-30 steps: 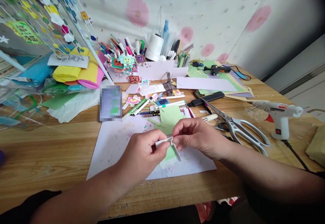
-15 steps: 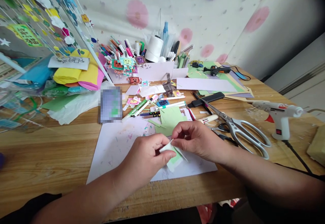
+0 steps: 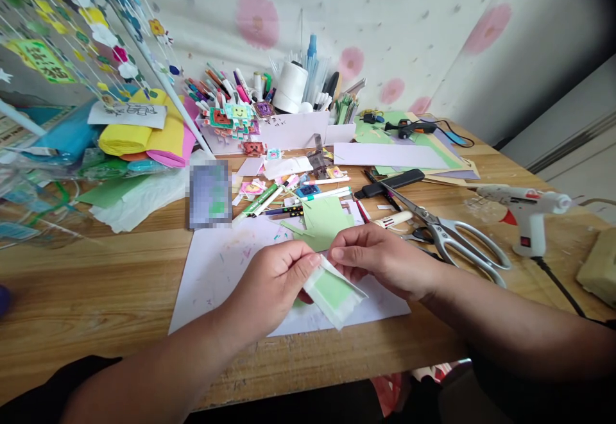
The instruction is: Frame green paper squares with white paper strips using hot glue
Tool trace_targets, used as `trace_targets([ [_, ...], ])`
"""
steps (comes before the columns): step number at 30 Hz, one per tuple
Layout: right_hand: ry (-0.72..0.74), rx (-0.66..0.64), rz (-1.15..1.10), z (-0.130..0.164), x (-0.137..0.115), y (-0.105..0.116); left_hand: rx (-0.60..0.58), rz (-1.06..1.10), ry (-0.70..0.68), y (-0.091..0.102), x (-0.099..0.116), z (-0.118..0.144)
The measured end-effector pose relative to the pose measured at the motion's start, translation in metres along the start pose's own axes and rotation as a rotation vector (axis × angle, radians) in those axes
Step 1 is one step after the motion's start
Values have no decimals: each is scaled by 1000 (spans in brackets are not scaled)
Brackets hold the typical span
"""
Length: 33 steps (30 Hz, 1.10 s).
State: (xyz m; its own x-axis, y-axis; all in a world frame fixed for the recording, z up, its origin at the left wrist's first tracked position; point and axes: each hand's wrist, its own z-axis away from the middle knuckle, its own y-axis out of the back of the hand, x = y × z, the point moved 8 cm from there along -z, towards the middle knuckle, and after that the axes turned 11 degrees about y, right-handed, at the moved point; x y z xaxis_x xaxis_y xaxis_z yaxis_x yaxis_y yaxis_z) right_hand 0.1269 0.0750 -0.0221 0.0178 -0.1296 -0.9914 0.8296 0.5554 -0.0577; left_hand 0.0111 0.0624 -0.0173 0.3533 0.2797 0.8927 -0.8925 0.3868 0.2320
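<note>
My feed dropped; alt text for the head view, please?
The left hand pinches a green-and-white piece, the right hand at its edge, above a white sheet. Silver scissors and a glue gun sit to the right.

Soft light covers the wooden desk, the upper right corner is dark, and the left edge looks smeared.

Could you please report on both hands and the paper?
Left hand pinching green-and-white paper piece; right hand at its upper edge. Piece above white sheet. Silver scissors near right forearm.
</note>
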Motion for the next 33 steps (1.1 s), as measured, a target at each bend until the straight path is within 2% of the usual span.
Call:
trace_targets([
  [4,2,-17,21,0,2,-1,78,-87,-48,4,4,2],
  [6,10,-19,56,1,2,-2,77,-86,-60,4,3,2],
  [12,18,-83,218,2,-1,-6,-136,153,6,-7,-5,-1],
  [14,26,-106,266,2,-3,-8,-158,152,20,-9,-6,0],
  [23,66,-142,360,3,-7,-3,10,-24,-39,2,3,2],
  [27,65,-119,376,5,-7,1,56,-28,-61,5,5,2],
  [33,103,-94,448,8,-16,0,-96,148,5,-3,0,0],
])
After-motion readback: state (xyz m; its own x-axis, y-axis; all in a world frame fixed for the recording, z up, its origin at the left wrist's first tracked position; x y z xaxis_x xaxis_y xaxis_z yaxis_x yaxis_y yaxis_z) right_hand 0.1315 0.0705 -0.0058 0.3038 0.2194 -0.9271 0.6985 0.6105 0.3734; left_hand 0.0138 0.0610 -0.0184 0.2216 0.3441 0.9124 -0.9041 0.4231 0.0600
